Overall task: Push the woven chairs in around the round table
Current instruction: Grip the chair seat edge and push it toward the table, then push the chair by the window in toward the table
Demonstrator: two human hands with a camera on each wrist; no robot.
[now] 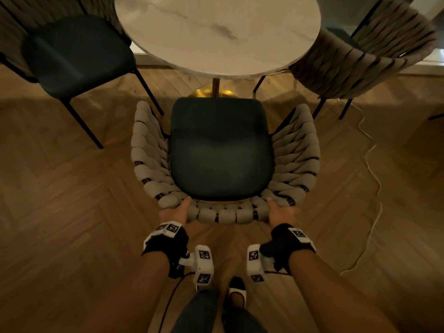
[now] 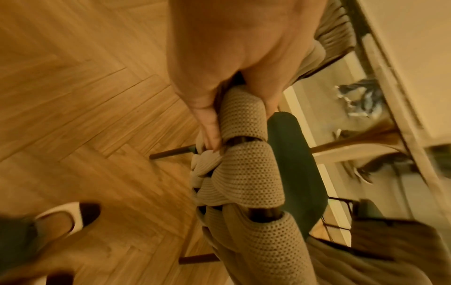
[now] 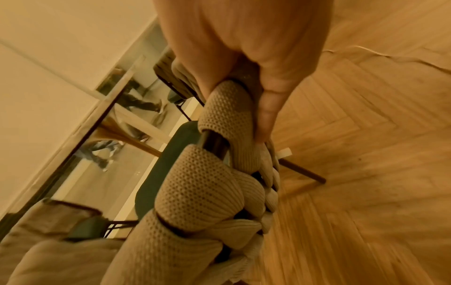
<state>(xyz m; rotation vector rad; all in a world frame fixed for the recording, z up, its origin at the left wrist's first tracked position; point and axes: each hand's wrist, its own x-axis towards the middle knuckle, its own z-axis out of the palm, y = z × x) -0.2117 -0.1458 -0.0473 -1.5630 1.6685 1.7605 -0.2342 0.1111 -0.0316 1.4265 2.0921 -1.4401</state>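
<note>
1. Nearest the viewer, at the bottom centre of the frame, the left hand (image 1: 176, 211) and right hand (image 1: 280, 212) are set apart, each clamped on the padded back rim of the woven chair (image 1: 221, 150), fingers wrapped round its cords.
2. That chair, mid-frame, stands short of the round desk (image 1: 216, 34), its seat front just reaching the desk's edge: by the look of it, not yet pushed in.
3. Farther off, the chair at upper left (image 1: 77, 54) and the chair at upper right (image 1: 365, 58) stand beside the desk, seemingly awaiting their turn.

Dim warm indoor light, soft shadows, wide-angle edge warping, motion-blurred wrist views.
</note>
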